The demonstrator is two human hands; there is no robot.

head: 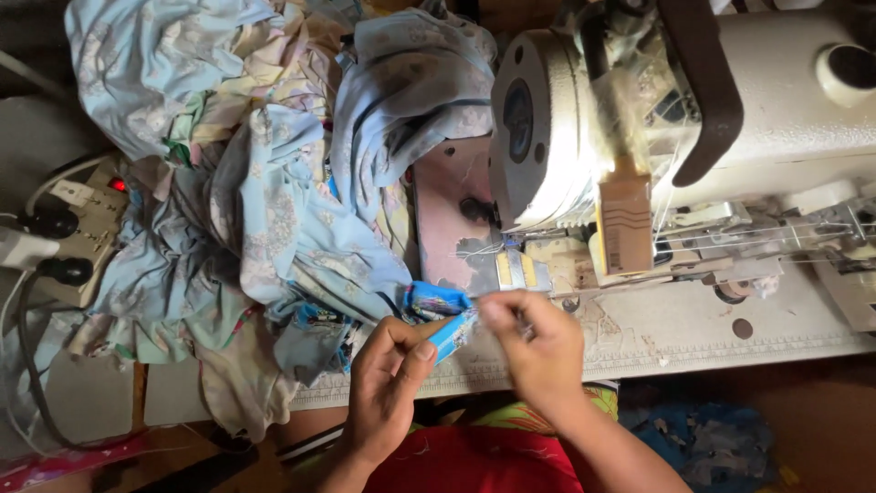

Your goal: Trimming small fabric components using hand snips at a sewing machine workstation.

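My left hand (388, 383) pinches a narrow bright blue strip of cloth (447, 330) between thumb and fingers at the front edge of the sewing table. My right hand (538, 342) grips the other end of the same strip, just right of the left hand; its fingertips are blurred. The strip runs back into a pale blue floral fabric pile (274, 201) heaped to the left. Both hands sit in front of the white sewing machine (693, 119), below its presser area (516, 269).
A power strip (78, 215) with plugs and a lit red switch lies at far left. The sewing table's worn front edge (693, 351) runs to the right. Scraps of blue cloth (703, 443) lie on the floor below right. My red garment shows at bottom centre.
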